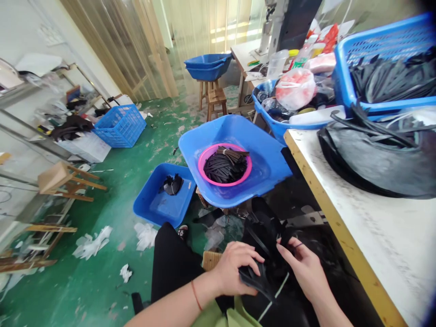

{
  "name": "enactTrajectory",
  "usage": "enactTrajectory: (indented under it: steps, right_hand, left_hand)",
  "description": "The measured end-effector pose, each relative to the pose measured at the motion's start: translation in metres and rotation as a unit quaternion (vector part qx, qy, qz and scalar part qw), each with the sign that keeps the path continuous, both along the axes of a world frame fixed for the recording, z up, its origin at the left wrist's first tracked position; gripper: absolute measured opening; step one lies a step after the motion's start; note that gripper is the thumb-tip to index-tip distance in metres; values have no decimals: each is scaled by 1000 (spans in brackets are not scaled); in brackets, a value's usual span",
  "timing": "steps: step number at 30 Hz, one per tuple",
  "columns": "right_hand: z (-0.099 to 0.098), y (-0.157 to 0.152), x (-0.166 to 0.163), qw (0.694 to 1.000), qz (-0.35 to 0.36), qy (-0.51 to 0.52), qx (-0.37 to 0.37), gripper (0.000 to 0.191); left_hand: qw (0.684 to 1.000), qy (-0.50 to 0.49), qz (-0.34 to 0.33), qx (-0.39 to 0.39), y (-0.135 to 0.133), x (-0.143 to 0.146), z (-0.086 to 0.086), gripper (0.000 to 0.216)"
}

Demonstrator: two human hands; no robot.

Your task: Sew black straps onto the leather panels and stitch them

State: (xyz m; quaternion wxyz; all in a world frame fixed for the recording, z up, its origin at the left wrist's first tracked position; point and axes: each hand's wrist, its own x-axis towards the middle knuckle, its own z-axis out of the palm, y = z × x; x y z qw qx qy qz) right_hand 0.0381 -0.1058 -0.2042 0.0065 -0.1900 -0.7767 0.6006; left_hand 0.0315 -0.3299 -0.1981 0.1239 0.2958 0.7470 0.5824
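Note:
Over my lap, my left hand (235, 265) has its fingers curled around a bunch of flat black strips (257, 280). To its right, my right hand (303, 263) pinches the end of more black strips between thumb and fingers; dark clothing behind makes their outline hard to follow. A thin white string (281, 288) lies slantwise between the two hands. Ahead of them, a pink bowl (251, 170) inside a large blue tub (269, 154) holds loose black strips (223, 169) and a tied brown bundle (233, 155) on top.
The white table (381, 236) at my right bears stacked dark curved pieces (378, 159) and a blue basket (340, 68) of dark strips. A lower blue bin (160, 204) holds a dark bundle. Crumpled white scraps (93, 243) and a wooden stool (56, 177) are at left.

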Motion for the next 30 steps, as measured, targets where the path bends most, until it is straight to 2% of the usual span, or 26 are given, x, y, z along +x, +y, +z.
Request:
enactTrajectory:
  steps: [5,12,17,24,30]
  right_hand:
    - [-1,3,3,999,-9,15,43,37]
    - [2,0,7,991,9,25,134,30]
    - [1,4,10,989,2,34,144,29]
    - [0,8,12,988,-24,28,151,34]
    - [0,7,12,984,-11,67,165,29]
  left_hand:
    - [997,8,-7,-81,5,8,2,37]
    - [988,69,-22,-135,9,21,17,32]
    - [980,85,-36,-174,15,26,21,34]
    - [984,83,-38,-152,17,23,23,32]
    - [988,88,-24,-128,17,20,26,31]
